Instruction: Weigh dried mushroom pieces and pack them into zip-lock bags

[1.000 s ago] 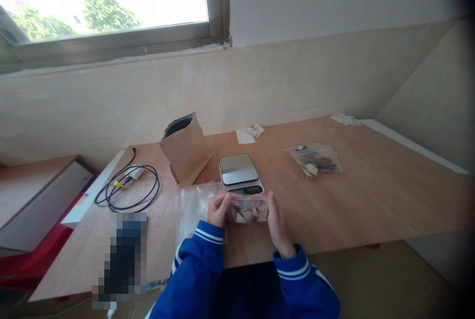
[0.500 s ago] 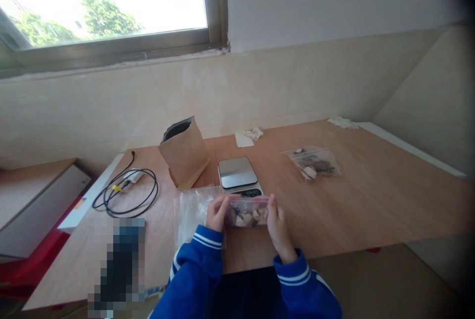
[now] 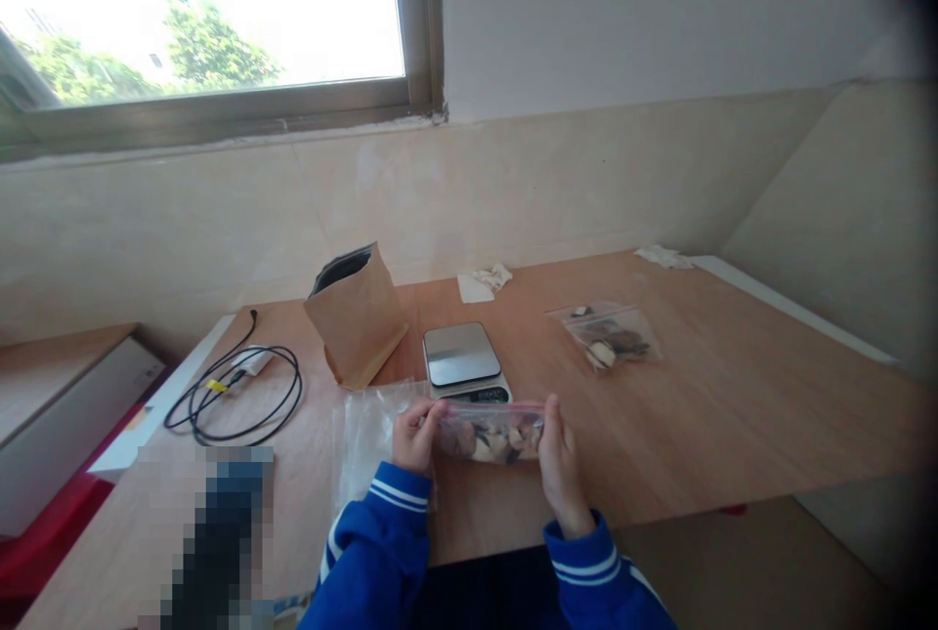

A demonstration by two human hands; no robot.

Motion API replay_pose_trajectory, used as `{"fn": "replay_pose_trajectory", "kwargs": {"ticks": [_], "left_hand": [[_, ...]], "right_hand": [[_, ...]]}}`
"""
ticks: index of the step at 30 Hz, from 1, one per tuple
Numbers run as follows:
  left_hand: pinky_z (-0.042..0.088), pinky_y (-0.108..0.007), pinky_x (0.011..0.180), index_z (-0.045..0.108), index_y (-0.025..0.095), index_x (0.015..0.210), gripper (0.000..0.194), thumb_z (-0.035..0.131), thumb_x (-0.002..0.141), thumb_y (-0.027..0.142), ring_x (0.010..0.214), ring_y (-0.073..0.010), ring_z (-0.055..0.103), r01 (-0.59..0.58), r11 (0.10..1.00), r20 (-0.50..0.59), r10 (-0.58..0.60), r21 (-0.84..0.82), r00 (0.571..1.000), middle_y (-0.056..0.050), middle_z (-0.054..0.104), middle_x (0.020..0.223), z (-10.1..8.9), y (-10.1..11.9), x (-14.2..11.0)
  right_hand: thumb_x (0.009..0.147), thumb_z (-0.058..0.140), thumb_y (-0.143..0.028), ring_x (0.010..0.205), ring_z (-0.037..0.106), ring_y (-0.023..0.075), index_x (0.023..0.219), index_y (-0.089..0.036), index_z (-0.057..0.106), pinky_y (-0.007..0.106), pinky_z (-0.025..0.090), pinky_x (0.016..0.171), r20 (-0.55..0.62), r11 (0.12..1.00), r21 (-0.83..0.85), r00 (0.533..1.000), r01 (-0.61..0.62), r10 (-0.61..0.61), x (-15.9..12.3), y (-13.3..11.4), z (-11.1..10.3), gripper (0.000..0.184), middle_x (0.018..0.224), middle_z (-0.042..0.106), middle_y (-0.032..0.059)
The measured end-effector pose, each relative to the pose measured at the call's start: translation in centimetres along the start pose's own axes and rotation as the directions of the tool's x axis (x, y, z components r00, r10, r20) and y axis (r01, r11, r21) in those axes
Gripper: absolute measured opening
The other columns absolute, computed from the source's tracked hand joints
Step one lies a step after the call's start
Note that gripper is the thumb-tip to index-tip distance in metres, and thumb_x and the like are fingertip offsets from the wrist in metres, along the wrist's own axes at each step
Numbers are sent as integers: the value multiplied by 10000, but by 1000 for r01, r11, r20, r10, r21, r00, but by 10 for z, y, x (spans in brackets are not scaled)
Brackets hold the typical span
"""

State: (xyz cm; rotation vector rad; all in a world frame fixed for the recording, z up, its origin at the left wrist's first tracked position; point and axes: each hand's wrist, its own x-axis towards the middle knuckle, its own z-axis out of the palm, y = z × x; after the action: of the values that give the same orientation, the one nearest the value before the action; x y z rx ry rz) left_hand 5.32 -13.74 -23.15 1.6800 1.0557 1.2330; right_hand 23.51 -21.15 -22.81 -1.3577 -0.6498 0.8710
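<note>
A clear zip bag (image 3: 490,437) with a pink-red zip strip along its top is stretched between my hands; pale and dark dried pieces show inside it. My left hand (image 3: 416,435) pinches its left top corner, and my right hand (image 3: 558,449) grips the right top corner. Just behind the bag sits a kitchen scale (image 3: 461,355) with a silver plate, its dark display partly covered by the bag's top edge. Flat clear plastic bags (image 3: 366,435) lie by my left hand, partly under that forearm.
A brown paper pouch (image 3: 359,322) stands with its top gaping left of the scale. Another filled zip bag (image 3: 612,342) lies to the right. Black cable (image 3: 238,396) coils at left, near a pixelated dark object (image 3: 216,542). Crumpled white paper (image 3: 492,276) lies by the wall.
My hands have drawn slightly apart, pulling the zip bag's top wider and straighter. The whole view has shifted a little, so the table's things appear lower and further left.
</note>
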Motion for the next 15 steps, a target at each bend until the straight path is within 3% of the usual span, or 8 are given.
{"fn": "replay_pose_trajectory", "kwargs": {"ticks": [4, 9, 15], "left_hand": [[428, -260, 630, 701, 150, 656, 365, 552, 816, 443, 626, -148, 550, -34, 999, -9, 34, 17, 999, -30, 629, 626, -1, -4, -1], [431, -262, 624, 701, 140, 662, 397, 544, 815, 471, 638, -154, 553, 5, 1000, 16, -5, -20, 1000, -37, 627, 627, 1, -2, 0], [449, -298, 677, 745, 157, 799, 473, 396, 893, 462, 703, -178, 581, -56, 998, 147, 57, -14, 987, -69, 658, 715, 1, 4, 0]], "right_hand": [[788, 338, -740, 683, 664, 230, 696, -164, 692, 313, 522, 665, -17, 1000, 19, 1000, -14, 15, -1, -1, 2, 682, 693, 706, 99], [755, 372, -756, 640, 635, 227, 670, -147, 664, 302, 497, 632, -78, 999, 2, 996, -36, 36, -1, -4, -1, 681, 612, 667, 80], [772, 432, -702, 577, 584, 218, 571, -186, 585, 304, 452, 555, -165, 994, -97, 983, 59, -75, 14, -12, -26, 575, 563, 627, 74]]}}
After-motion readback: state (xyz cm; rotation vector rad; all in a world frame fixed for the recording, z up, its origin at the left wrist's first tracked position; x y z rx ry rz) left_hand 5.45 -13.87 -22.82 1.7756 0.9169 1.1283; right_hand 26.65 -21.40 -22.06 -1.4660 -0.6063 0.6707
